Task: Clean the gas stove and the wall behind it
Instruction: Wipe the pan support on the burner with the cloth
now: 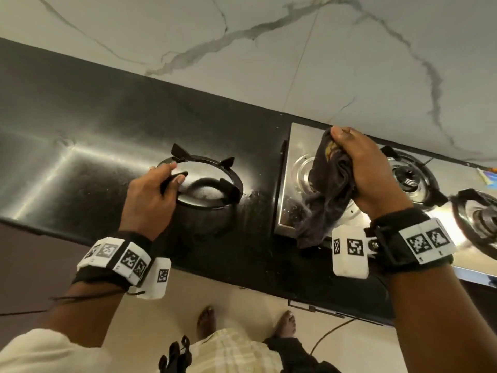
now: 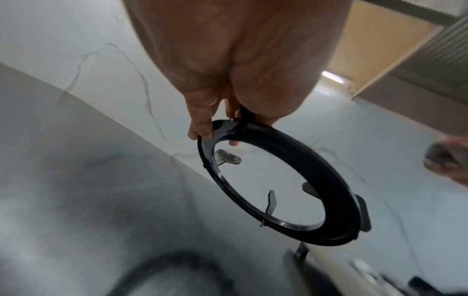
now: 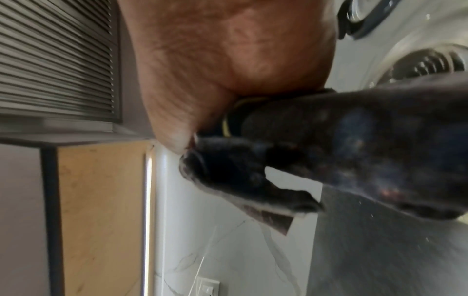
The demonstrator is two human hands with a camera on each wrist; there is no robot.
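Note:
My left hand (image 1: 172, 175) grips a black ring-shaped pan support (image 1: 228, 184) by its near rim and holds it tilted above the black countertop (image 1: 94, 135), left of the stove. In the left wrist view my fingers (image 2: 202, 128) curl round the pan support (image 2: 336, 234), whose prongs point inward. My right hand (image 1: 360, 162) clutches a dark cloth (image 1: 330, 195) that hangs over the left burner of the steel gas stove (image 1: 291, 200). In the right wrist view the cloth (image 3: 354, 144) is bunched in my hand (image 3: 192, 128). The white marble wall (image 1: 269, 49) rises behind.
The stove's middle burner (image 1: 408, 179) and right burner (image 1: 481, 219) carry black pan supports. A small coloured object (image 1: 486, 179) lies at the far right by the wall. My feet and a cable (image 1: 330, 335) are on the floor below the counter edge. A wall switch (image 3: 209, 286) is on the marble.

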